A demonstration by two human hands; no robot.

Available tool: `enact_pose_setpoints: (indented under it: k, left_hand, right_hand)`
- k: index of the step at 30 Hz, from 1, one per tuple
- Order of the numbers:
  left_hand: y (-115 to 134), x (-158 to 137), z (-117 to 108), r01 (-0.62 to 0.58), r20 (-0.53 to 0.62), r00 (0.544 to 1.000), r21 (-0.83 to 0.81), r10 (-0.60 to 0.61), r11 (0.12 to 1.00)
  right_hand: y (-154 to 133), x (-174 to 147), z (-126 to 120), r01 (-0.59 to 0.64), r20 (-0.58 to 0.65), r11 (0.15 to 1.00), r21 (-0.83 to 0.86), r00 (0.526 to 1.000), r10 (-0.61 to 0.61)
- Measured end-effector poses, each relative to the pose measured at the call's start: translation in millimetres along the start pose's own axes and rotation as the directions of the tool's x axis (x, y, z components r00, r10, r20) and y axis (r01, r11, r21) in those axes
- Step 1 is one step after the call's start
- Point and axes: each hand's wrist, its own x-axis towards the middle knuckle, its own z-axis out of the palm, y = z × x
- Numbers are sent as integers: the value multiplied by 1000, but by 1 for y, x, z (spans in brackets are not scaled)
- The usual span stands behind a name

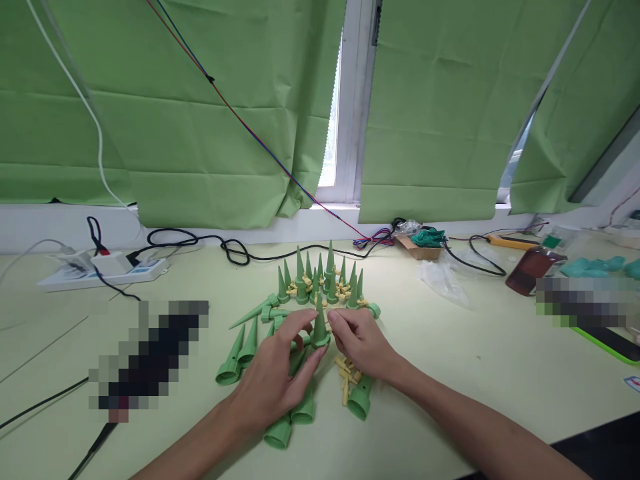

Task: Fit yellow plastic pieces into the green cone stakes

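My left hand grips a green plastic watering spike upright by its collar, thumb and fingers around the base. Against the spike's right side, my right hand is closed in a pinch. A trace of yellow shows at its fingertips, apparently a small yellow plastic valve, mostly hidden. Under the right hand lie loose yellow valves and a green spike with its open end towards me. More loose spikes lie around and beneath my left hand. Beyond both hands, several spikes stand point up, with yellow pieces among them.
A power strip with plugs sits at the left. Black cable runs along the back. At right are a small cardboard box, clear plastic bags, a dark red bottle and a blurred phone-like object. Green curtains hang behind.
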Motion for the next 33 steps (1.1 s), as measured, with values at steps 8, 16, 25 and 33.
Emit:
enact_pose_setpoints:
  k: [8, 16, 25, 33]
  left_hand:
    - [4, 6, -5, 324, -3, 945, -145, -328, 935]
    - [9, 10, -13, 390, 131, 919, -153, -373, 908]
    - [6, 8, -10, 350, 80, 936, -135, -342, 927]
    - [5, 7, -6, 297, 32, 955, -127, -295, 947]
  right_hand:
    - [3, 0, -2, 6, -111, 993, 121, 994, 8]
    - [-2, 0, -3, 29, 36, 997, 73, 999, -32]
    - [3, -1, -4, 11, 67, 997, 75, 998, -16]
    - [2, -1, -3, 5, 63, 999, 47, 998, -8]
